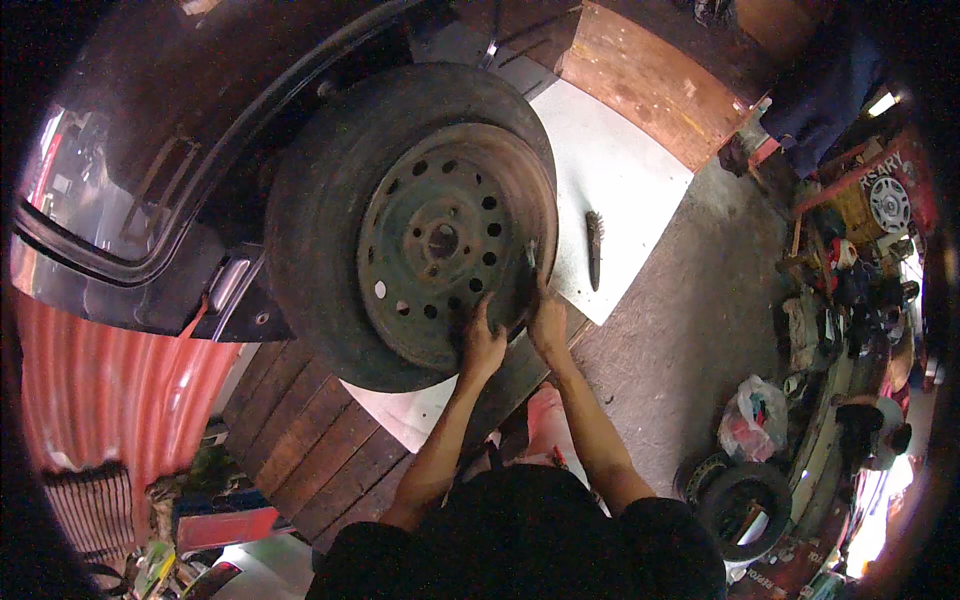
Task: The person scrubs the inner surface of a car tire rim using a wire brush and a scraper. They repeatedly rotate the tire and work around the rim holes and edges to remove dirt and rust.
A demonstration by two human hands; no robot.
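Observation:
A car wheel (445, 190), a worn black tyre on a rusty, dirty steel rim with a ring of round holes, fills the middle of the view. It is tilted, its rim face toward me. My left hand (484, 345) grips the wheel's near edge, thumb up on the rim and the other fingers partly hidden. Close beside it on the right, my right hand (546, 320) holds the rim's edge with fingers stretched up along it. A dark wire brush (595, 250) lies on a white sheet (640, 190) to the right of the wheel.
A dark car body (150, 120) curves along the left. Wooden planks (320, 440) lie below the wheel, with a red corrugated sheet (120, 390) at left. On the right, a loose tyre (745, 510) and a plastic bag (753, 420) lie by shelves. A wooden board (655, 80) stands behind.

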